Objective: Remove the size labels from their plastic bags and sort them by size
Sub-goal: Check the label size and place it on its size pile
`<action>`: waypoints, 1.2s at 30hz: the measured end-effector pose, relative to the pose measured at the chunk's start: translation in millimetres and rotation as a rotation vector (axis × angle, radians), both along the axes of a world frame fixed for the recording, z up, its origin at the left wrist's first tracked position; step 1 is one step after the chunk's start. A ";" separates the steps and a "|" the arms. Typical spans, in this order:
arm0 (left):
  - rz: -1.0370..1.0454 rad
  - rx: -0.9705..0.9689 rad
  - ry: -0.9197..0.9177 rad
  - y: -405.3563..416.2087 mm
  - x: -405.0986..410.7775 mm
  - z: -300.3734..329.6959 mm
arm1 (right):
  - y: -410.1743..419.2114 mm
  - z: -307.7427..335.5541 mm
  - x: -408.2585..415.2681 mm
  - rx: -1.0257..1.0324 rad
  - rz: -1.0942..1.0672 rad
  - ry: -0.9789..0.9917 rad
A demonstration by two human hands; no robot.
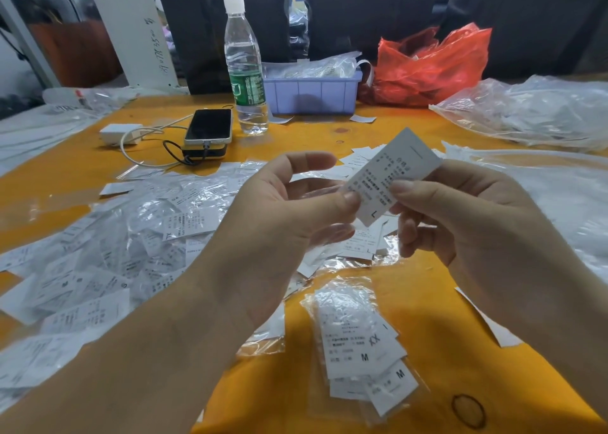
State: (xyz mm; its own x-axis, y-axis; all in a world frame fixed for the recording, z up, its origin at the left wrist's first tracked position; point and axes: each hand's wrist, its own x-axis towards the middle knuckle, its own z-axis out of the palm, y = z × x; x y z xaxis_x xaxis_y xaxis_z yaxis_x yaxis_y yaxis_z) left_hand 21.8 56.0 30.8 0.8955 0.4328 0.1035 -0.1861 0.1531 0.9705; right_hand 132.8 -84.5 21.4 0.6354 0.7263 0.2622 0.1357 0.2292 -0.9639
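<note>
Head view: two hands hold one white label [391, 175] marked L above the surface [345, 131].
Left hand [289, 210]: pinches the label's edge.
Right hand [467, 210]: pinches it too.
Below: bagged M labels [365, 351].

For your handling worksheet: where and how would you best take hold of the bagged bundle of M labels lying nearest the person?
Probably pinch the bagged bundle at its far edge, coming from above, where loose clear plastic stands out past the labels. It lies flat on the orange table, so a thin flat pack offers little else to grip.
</note>
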 end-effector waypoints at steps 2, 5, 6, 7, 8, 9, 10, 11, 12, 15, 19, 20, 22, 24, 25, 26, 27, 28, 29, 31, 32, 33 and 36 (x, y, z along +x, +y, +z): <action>-0.007 -0.021 -0.002 -0.3 0.2 0.7 | -1.9 1.6 0.8 0.001 -0.034 -0.049; -0.021 -0.055 -0.015 -1.4 0.3 1.3 | -1.9 1.1 -0.7 -0.005 -0.069 -0.094; -0.021 -0.060 -0.019 -1.5 0.0 1.3 | -1.5 0.5 -1.3 -0.002 -0.076 -0.095; -0.022 -0.063 -0.023 -1.6 0.1 1.3 | -1.0 0.0 -1.9 -0.002 -0.082 -0.097; -0.022 -0.067 -0.027 -1.7 -0.1 1.2 | -0.6 -0.5 -2.6 -0.003 -0.086 -0.097; -0.020 -0.071 -0.033 -1.7 0.1 0.9 | -0.3 -0.5 -3.4 -0.001 -0.087 -0.092; -0.015 -0.074 -0.039 -1.7 0.3 0.7 | -0.1 -0.4 -4.5 0.004 -0.085 -0.082; -0.007 -0.073 -0.044 -1.8 0.6 0.4 | 0.0 -0.1 -5.4 0.008 -0.083 -0.071; 0.002 -0.069 -0.045 -1.6 0.7 0.1 | 0.0 0.2 -6.5 0.010 -0.082 -0.064; 0.019 -0.062 -0.045 -0.8 1.2 -0.6 | 0.6 0.9 -9.4 0.007 -0.075 -0.062; 0.027 -0.050 -0.060 0.0 1.1 -1.2 | 0.9 -0.4 -9.3 0.019 -0.057 -0.018; 0.026 -0.041 -0.063 0.1 0.9 -1.5 | 0.8 -1.0 -8.6 0.020 -0.052 0.008; 0.021 -0.012 -0.060 0.0 1.0 -2.6 | 0.4 -1.6 -6.3 0.022 -0.050 0.074; 0.015 0.016 -0.049 -0.5 1.0 -4.2 | 0.4 -2.3 -4.1 0.020 -0.057 0.128; 0.015 0.030 -0.046 -0.8 1.2 -5.1 | 0.4 -2.8 -3.5 0.018 -0.057 0.143; 0.018 0.046 -0.045 -0.9 1.3 -5.8 | 0.5 -3.2 -3.6 0.014 -0.055 0.150; 0.022 0.063 -0.043 -1.2 1.6 -6.3 | 0.8 -3.5 -4.1 0.008 -0.051 0.149; 0.026 0.079 -0.041 -1.4 1.8 -6.5 | 0.8 -3.4 -4.6 0.001 -0.044 0.139; 0.032 0.094 -0.039 -1.6 1.9 -6.3 | 0.8 -3.2 -5.2 -0.005 -0.033 0.122; 0.051 0.110 -0.038 -1.3 1.8 -5.8 | 0.4 -1.1 -5.9 -0.017 -0.004 0.075; 0.060 0.109 -0.039 -0.7 1.3 -5.5 | -0.1 0.4 -5.9 -0.027 0.010 0.044; 0.068 0.107 -0.038 0.0 1.2 -5.4 | -0.4 1.7 -5.7 -0.040 0.021 0.012; 0.077 0.115 -0.032 1.3 0.9 -5.6 | -1.7 3.1 -4.1 -0.078 0.035 -0.060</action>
